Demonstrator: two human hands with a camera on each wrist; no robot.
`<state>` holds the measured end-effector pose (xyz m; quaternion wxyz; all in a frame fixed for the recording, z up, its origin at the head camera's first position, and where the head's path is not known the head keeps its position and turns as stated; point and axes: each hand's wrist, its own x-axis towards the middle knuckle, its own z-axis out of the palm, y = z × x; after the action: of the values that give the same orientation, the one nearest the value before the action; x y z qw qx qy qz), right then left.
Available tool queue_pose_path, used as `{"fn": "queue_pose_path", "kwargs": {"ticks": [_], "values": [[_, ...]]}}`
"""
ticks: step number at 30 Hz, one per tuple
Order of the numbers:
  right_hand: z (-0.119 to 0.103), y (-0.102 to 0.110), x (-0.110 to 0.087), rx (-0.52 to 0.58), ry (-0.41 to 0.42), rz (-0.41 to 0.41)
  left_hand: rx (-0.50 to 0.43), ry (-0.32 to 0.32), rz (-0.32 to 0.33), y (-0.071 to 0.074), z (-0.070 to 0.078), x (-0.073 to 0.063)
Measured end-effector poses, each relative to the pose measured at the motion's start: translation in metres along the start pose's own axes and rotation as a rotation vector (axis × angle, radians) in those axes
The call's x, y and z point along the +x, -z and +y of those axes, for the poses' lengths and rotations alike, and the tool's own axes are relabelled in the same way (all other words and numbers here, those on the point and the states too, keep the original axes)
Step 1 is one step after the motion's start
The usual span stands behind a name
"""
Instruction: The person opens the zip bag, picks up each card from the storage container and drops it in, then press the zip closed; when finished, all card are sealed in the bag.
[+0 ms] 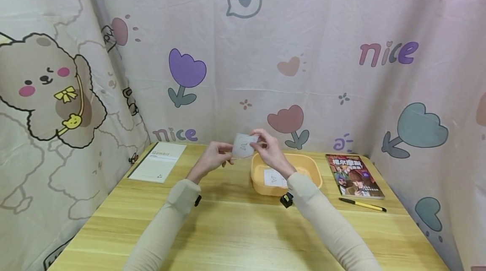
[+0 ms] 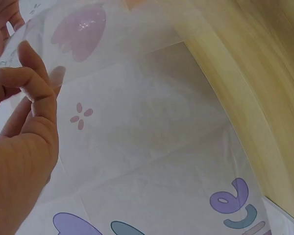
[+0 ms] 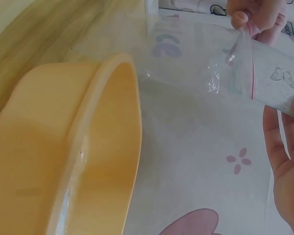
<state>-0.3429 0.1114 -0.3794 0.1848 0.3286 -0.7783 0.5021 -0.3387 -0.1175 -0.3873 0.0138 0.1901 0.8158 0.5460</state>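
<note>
Between both hands is a thin, pale square card (image 1: 243, 146) with a butterfly line drawing. My right hand (image 1: 270, 151) grips it, the thumb lying on its face in the right wrist view. The left hand (image 1: 211, 158) pinches a clear zip bag (image 3: 191, 61) near its red seal line. The card's end meets the bag's mouth at that line; how far in it reaches I cannot tell. The bag's body hangs out past the left hand and hardly shows in the head view. Below the right forearm, a yellow-orange plastic basin (image 1: 259, 187) holds another drawn card (image 1: 272, 177).
On the wooden table (image 1: 228, 228), a notebook (image 1: 157, 163) lies at the back left. A comic-style book (image 1: 355, 177) is at the right, with a yellow and black pen (image 1: 362, 204) in front. A printed curtain (image 1: 235, 60) hangs right behind the table.
</note>
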Motion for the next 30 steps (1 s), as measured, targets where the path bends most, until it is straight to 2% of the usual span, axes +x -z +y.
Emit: {"fn": "queue_pose_path", "kwargs": {"ticks": [8, 15, 30], "values": [[0.0022, -0.0017, -0.003, -0.038, -0.007, -0.017, 0.022, 0.024, 0.06, -0.0027, -0.0029, 0.0], [0.002, -0.0013, -0.0031, -0.043, 0.007, -0.006, 0.017, 0.02, 0.075, -0.0047, -0.0025, -0.0018], [0.0075, -0.0063, -0.0058, -0.083, 0.067, -0.006, -0.069, 0.031, 0.104, -0.0062, 0.0018, -0.003]]}}
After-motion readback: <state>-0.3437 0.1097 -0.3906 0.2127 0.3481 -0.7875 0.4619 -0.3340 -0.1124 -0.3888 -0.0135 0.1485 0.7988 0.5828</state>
